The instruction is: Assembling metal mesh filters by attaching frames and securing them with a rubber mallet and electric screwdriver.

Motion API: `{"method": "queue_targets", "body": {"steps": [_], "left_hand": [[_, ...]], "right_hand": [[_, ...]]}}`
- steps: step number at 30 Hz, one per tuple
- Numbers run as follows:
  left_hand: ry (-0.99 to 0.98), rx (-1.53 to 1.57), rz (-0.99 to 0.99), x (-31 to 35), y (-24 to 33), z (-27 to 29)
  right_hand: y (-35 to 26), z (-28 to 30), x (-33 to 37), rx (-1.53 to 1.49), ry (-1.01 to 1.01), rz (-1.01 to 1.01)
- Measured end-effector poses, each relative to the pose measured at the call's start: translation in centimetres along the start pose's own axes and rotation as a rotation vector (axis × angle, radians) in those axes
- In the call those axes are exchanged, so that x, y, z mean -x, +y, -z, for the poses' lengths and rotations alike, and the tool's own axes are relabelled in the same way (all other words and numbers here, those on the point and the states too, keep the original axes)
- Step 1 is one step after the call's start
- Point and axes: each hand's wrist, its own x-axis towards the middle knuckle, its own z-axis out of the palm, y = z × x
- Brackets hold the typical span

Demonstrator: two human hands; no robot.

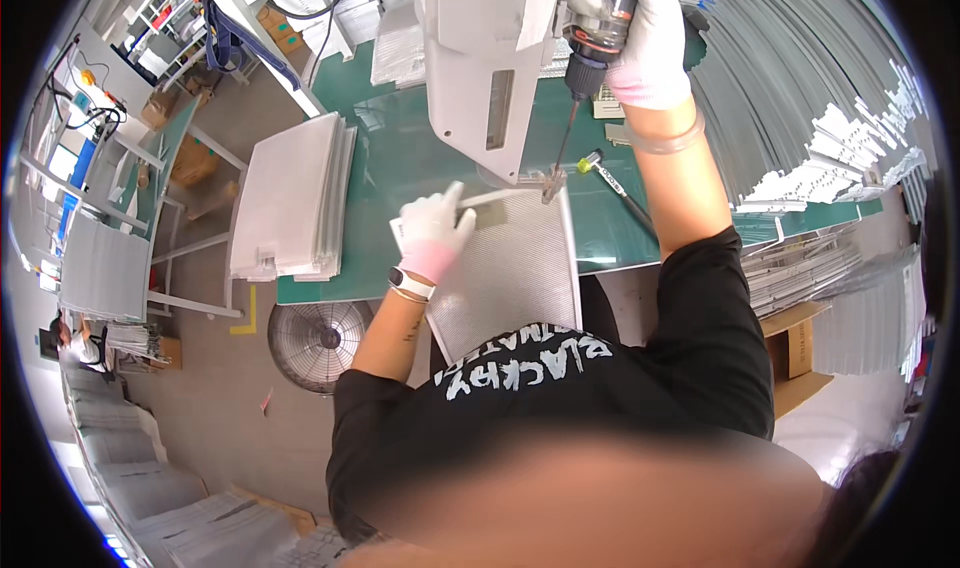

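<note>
My right hand [650, 43], in a white glove, is wrapped round a dark electric screwdriver [590, 43] held upright. Its long thin bit reaches down to the far right corner of a framed mesh panel [515, 268], where a small metal fitting [550, 183] sits. The panel lies partly over the table's near edge and against my body. At its far left corner is my left hand [435, 236], also gloved, with index finger and thumb stretched apart; the other fingers are partly hidden. Overhead, a large grey machine head [480, 48] with a slotted arm comes down close to the panel's far edge.
A green-topped table [390, 158] carries a stack of white panels [290, 198] at left. A hammer-like tool with a green head [590, 161] lies right of the panel. Many grey strips [800, 98] are piled at right. A floor fan [318, 348] stands below left.
</note>
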Motion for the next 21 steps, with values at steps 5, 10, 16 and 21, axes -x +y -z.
{"method": "queue_targets", "body": {"steps": [5,10,16,21], "left_hand": [[0.211,-0.057,-0.191,3.3,6.0,2.7],[0.318,0.089,-0.247,6.7,7.2,3.0],[0.426,0.226,-0.295,7.4,8.0,3.9],[0.428,0.204,-0.330,7.5,7.7,4.3]], "right_hand": [[3.0,4.4,-2.9,-0.057,-0.710,0.327],[2.7,-2.6,2.4,0.025,0.038,-0.057],[5.2,-1.1,4.4,0.109,0.048,0.021],[5.1,-1.2,4.4,0.085,-0.018,0.022]]}}
